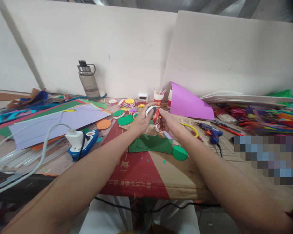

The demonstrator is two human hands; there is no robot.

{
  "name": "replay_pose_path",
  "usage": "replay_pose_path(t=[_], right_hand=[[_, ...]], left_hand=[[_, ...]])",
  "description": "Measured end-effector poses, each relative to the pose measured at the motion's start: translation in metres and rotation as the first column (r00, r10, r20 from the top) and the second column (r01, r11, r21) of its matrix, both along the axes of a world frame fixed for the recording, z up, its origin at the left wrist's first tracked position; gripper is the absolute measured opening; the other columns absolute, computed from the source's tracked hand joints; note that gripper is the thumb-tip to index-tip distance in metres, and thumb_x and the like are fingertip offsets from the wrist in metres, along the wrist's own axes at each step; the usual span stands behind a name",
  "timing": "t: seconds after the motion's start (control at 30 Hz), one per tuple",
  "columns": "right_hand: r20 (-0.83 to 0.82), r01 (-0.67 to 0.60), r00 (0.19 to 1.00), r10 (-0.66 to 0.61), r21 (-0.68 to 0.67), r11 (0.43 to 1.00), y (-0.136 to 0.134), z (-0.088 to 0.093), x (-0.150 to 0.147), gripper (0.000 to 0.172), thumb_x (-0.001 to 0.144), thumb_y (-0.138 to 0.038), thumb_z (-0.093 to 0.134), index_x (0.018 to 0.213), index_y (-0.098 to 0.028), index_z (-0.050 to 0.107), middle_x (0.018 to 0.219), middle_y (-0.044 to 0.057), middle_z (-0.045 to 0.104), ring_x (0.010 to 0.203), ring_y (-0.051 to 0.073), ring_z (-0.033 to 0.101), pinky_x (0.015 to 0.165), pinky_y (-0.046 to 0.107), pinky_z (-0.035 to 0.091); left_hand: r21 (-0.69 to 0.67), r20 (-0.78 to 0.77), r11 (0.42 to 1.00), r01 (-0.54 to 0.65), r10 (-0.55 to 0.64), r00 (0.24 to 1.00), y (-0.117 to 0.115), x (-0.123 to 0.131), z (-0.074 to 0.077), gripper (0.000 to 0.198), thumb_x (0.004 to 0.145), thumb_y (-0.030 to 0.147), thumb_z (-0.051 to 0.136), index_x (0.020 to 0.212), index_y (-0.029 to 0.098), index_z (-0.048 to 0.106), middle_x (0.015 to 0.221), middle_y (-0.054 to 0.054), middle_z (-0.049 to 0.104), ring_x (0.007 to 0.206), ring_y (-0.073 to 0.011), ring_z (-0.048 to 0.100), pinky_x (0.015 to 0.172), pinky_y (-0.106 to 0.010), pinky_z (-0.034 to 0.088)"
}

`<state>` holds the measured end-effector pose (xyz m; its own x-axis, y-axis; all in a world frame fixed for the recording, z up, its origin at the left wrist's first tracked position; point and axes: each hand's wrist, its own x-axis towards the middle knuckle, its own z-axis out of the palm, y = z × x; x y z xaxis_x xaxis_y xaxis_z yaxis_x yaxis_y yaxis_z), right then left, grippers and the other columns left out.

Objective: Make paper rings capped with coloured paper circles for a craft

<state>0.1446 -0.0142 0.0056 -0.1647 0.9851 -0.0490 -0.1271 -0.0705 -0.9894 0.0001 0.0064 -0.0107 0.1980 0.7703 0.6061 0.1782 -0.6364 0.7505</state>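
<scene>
My left hand [143, 119] is closed around a white round piece [149, 111] with a dark inner part, held above the middle of the table. Beside it, my right hand [170, 123] has its fingers bent at a red curved piece [156, 115]; the exact grip is too small to make out. Whether the red and white pieces are joined I cannot tell. Below the hands lie a dark green sheet [150, 144] and a green disc [179, 152] on flattened cardboard [136, 178]. More green discs [125, 120] lie left of my left hand.
Left are a blue and white power strip [84, 144] with a white cable, lilac paper [56, 122] and a bottle [88, 81]. Behind the hands stand a paper cup [158, 97] and a small clock [143, 97]. Right are purple paper [189, 102], yellow-handled scissors [194, 128] and a glue gun [213, 135].
</scene>
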Motion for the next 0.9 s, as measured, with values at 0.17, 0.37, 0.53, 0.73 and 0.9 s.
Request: replay_pose_path(t=[0.17, 0.37, 0.53, 0.73, 0.9], right_hand=[[-0.102, -0.084, 0.992, 0.070, -0.144, 0.986, -0.006, 0.006, -0.003, 0.043, 0.093, -0.059, 0.044, 0.082, -0.018, 0.054, 0.054, 0.001, 0.059, 0.042, 0.010, 0.049, 0.041, 0.020, 0.040], [-0.117, -0.041, 0.993, 0.025, -0.132, 0.990, -0.009, 0.007, -0.005, 0.043, 0.095, -0.055, 0.043, 0.080, -0.016, 0.056, 0.051, 0.001, 0.058, 0.042, 0.010, 0.051, 0.043, 0.020, 0.045], [-0.105, -0.010, 0.994, -0.002, -0.119, 0.993, -0.012, 0.009, -0.007, 0.039, 0.096, -0.050, 0.044, 0.078, -0.017, 0.054, 0.051, 0.001, 0.058, 0.043, 0.011, 0.055, 0.046, 0.022, 0.050], [-0.070, 0.024, 0.997, -0.032, -0.108, 0.994, -0.011, 0.008, -0.008, 0.033, 0.095, -0.050, 0.048, 0.087, -0.018, 0.053, 0.052, -0.001, 0.059, 0.041, 0.011, 0.054, 0.043, 0.021, 0.049], [-0.052, 0.008, 0.999, -0.011, -0.070, 0.998, -0.009, 0.005, -0.006, 0.037, 0.093, -0.052, 0.050, 0.084, -0.017, 0.054, 0.051, -0.002, 0.057, 0.040, 0.010, 0.053, 0.042, 0.022, 0.050]], left_hand=[[0.089, -0.080, 0.994, 0.059, -0.052, 0.995, -0.005, 0.003, 0.002, 0.043, 0.097, 0.044, 0.038, 0.126, 0.018, 0.055, 0.130, -0.010, 0.058, 0.121, -0.0206, 0.051, 0.107, -0.031, 0.034], [0.072, -0.097, 0.995, 0.070, -0.063, 0.993, -0.009, 0.001, 0.002, 0.050, 0.097, 0.051, 0.033, 0.129, 0.019, 0.053, 0.134, -0.010, 0.055, 0.124, -0.0208, 0.049, 0.108, -0.032, 0.034], [0.007, -0.086, 0.991, 0.130, -0.129, 0.988, -0.010, -0.001, -0.001, 0.055, 0.098, 0.054, 0.025, 0.133, 0.020, 0.050, 0.140, -0.010, 0.050, 0.130, -0.0207, 0.044, 0.112, -0.033, 0.030], [-0.016, -0.131, 0.988, 0.156, -0.157, 0.979, -0.011, -0.001, -0.001, 0.054, 0.095, 0.051, 0.037, 0.137, 0.019, 0.047, 0.141, -0.011, 0.047, 0.132, -0.0237, 0.041, 0.113, -0.034, 0.028], [-0.075, -0.102, 0.976, 0.202, -0.209, 0.973, -0.011, -0.001, 0.000, 0.057, 0.089, 0.045, 0.053, 0.139, 0.019, 0.047, 0.142, -0.011, 0.046, 0.130, -0.0279, 0.042, 0.111, -0.036, 0.031]])
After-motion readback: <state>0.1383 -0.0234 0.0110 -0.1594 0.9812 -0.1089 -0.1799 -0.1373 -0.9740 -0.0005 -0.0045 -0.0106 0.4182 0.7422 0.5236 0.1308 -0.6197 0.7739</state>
